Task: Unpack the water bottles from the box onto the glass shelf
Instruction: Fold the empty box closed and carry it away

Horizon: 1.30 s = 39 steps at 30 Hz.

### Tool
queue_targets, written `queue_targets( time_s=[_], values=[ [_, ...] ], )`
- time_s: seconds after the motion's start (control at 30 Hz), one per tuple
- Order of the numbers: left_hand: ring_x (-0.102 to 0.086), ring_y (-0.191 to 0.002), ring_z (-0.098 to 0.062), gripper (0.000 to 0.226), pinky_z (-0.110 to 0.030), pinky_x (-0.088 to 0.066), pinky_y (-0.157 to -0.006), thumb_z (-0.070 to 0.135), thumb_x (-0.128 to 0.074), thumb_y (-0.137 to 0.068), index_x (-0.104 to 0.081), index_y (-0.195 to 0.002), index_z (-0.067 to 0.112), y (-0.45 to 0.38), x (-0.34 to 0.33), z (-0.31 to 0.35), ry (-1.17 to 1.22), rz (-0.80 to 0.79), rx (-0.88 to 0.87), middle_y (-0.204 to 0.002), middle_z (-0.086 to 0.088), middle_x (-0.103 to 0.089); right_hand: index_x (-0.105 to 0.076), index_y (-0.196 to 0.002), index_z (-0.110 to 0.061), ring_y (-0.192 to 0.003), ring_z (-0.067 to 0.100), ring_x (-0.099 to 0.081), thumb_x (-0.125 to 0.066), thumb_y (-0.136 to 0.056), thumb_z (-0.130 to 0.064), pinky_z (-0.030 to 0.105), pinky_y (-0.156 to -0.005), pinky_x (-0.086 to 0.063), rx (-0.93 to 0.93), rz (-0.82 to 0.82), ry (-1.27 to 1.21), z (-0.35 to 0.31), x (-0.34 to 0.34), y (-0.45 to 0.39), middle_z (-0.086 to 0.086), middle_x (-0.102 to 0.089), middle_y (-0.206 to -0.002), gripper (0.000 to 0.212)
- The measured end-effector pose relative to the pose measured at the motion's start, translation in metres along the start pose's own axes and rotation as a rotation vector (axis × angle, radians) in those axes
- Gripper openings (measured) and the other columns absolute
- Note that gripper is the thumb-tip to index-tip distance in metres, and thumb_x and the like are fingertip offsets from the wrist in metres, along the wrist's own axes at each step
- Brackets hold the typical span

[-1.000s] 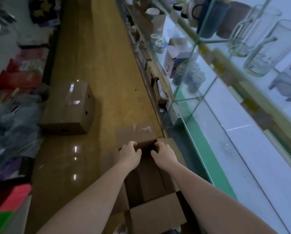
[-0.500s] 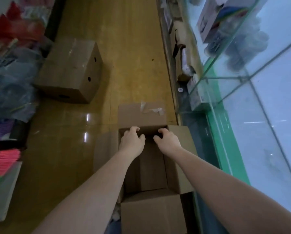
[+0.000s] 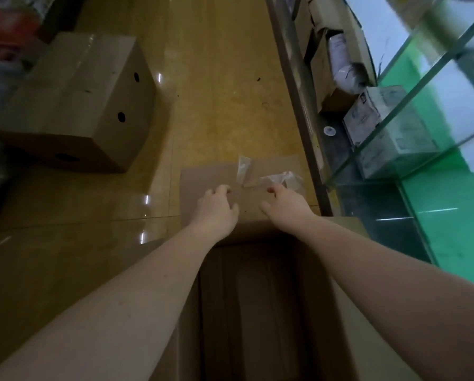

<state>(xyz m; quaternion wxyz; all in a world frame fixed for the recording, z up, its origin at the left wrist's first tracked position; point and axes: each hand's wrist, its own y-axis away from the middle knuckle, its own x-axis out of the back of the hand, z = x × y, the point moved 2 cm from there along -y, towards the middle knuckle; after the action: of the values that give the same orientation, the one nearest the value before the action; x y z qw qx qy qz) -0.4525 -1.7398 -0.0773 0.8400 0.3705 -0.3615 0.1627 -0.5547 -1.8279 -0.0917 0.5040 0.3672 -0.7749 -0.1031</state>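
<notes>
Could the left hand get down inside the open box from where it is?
Probably yes. The left hand rests on the far flap, right at the edge of the open box. The flaps are folded back and nothing covers the opening, though its dark inside hides the contents.

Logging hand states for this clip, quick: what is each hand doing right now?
Left hand: open, fingers loosely bent, on the open box's far flap, holding nothing.
Right hand: open, resting on the same flap, holding nothing.
</notes>
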Motion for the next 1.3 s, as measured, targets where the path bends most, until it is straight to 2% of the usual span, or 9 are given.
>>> queue_targets(
  time_s=[0.2, 0.43, 0.5, 0.57, 0.67, 0.87, 1.07, 1.13, 1.3],
  values=[
    [-0.036, -0.132, -0.028, 0.052, -0.040, -0.034, -0.107, 0.025, -0.046, -0.097, -0.029, -0.145, 0.019, -0.053, -0.022, -0.008, -0.101, 0.054, -0.101, -0.147, -0.007, -0.032, -0.032, -0.144, -0.013, -0.129, 0.029, -0.042, -0.050, -0.094, -0.027, 0.043, -0.105, -0.039, 0.216, 0.106, 0.265, -0.014, -0.003, -0.083, 0.012, -0.042, -0.142, 0.055],
    [-0.008, -0.145, -0.029, 0.064, -0.044, -0.016, -0.116, 0.015, -0.042, -0.095, -0.010, -0.151, 0.022, -0.091, -0.025, -0.010, -0.260, 0.145, -0.205, -0.158, -0.004, -0.009, -0.010, -0.151, -0.012, -0.147, 0.027, -0.005, -0.036, -0.099, -0.026, 0.048, -0.117, -0.015, 0.278, -0.036, 0.530, -0.032, -0.019, -0.131, 0.008, -0.016, -0.157, 0.060],
    [-0.008, -0.145, -0.030, 0.068, -0.045, -0.014, -0.118, 0.010, -0.042, -0.094, -0.008, -0.151, 0.023, -0.099, -0.021, -0.008, -0.282, 0.157, -0.212, -0.159, -0.005, -0.009, -0.015, -0.150, -0.012, -0.145, 0.028, -0.013, -0.034, -0.099, -0.029, 0.048, -0.116, -0.015, 0.229, -0.066, 0.536, -0.031, -0.014, -0.138, 0.010, -0.023, -0.155, 0.057],
    [-0.010, -0.144, -0.031, 0.067, -0.045, -0.015, -0.118, 0.008, -0.041, -0.093, -0.010, -0.151, 0.021, -0.105, -0.018, -0.004, -0.309, 0.172, -0.230, -0.158, -0.005, -0.011, -0.035, -0.142, -0.011, -0.134, 0.031, -0.035, -0.033, -0.100, -0.029, 0.047, -0.112, -0.025, 0.225, -0.054, 0.573, -0.031, -0.009, -0.138, 0.014, -0.041, -0.144, 0.046],
    [-0.011, -0.144, -0.030, 0.067, -0.045, -0.013, -0.118, 0.010, -0.044, -0.093, -0.011, -0.151, 0.020, -0.105, -0.012, 0.002, -0.351, 0.174, -0.231, -0.157, -0.005, -0.014, -0.054, -0.125, -0.012, -0.116, 0.032, -0.050, -0.034, -0.100, -0.026, 0.043, -0.099, -0.035, 0.283, 0.061, 0.591, -0.036, 0.000, -0.126, 0.013, -0.056, -0.125, 0.036],
    [-0.024, -0.138, -0.029, 0.061, -0.044, -0.012, -0.119, 0.018, -0.047, -0.091, -0.022, -0.146, 0.015, -0.052, -0.006, 0.019, -0.373, 0.282, -0.259, -0.147, -0.010, -0.032, -0.060, -0.113, -0.015, -0.099, 0.027, -0.056, -0.037, -0.098, -0.019, 0.036, -0.078, -0.033, 0.339, 0.210, 0.596, -0.042, 0.026, -0.073, 0.007, -0.062, -0.104, 0.028],
    [-0.037, -0.124, -0.024, 0.043, -0.041, -0.022, -0.114, 0.034, -0.039, -0.095, -0.037, -0.136, 0.021, 0.023, -0.008, 0.027, -0.356, 0.259, -0.293, -0.132, -0.003, -0.044, -0.058, -0.101, -0.015, -0.074, 0.016, -0.046, -0.037, -0.098, -0.025, 0.034, -0.079, -0.036, 0.339, 0.077, 0.660, -0.032, 0.031, 0.017, -0.001, -0.048, -0.077, 0.023],
    [-0.041, -0.121, -0.022, 0.036, -0.040, -0.022, -0.114, 0.033, -0.035, -0.097, -0.042, -0.131, 0.023, 0.047, -0.020, 0.025, -0.345, 0.176, -0.279, -0.128, 0.000, -0.049, -0.057, -0.101, -0.016, -0.080, 0.017, -0.050, -0.041, -0.097, -0.026, 0.035, -0.086, -0.038, 0.321, -0.030, 0.691, -0.022, 0.022, 0.047, -0.001, -0.051, -0.080, 0.019],
    [-0.036, -0.134, -0.021, 0.043, -0.044, -0.012, -0.118, 0.025, -0.039, -0.098, -0.032, -0.140, 0.024, 0.092, -0.066, 0.001, -0.364, -0.117, -0.189, -0.144, 0.000, -0.040, -0.052, -0.120, -0.015, -0.112, 0.024, -0.053, -0.042, -0.096, -0.019, 0.036, -0.096, -0.037, 0.234, -0.245, 0.726, 0.026, -0.028, 0.085, 0.006, -0.058, -0.120, 0.027]
  ],
)
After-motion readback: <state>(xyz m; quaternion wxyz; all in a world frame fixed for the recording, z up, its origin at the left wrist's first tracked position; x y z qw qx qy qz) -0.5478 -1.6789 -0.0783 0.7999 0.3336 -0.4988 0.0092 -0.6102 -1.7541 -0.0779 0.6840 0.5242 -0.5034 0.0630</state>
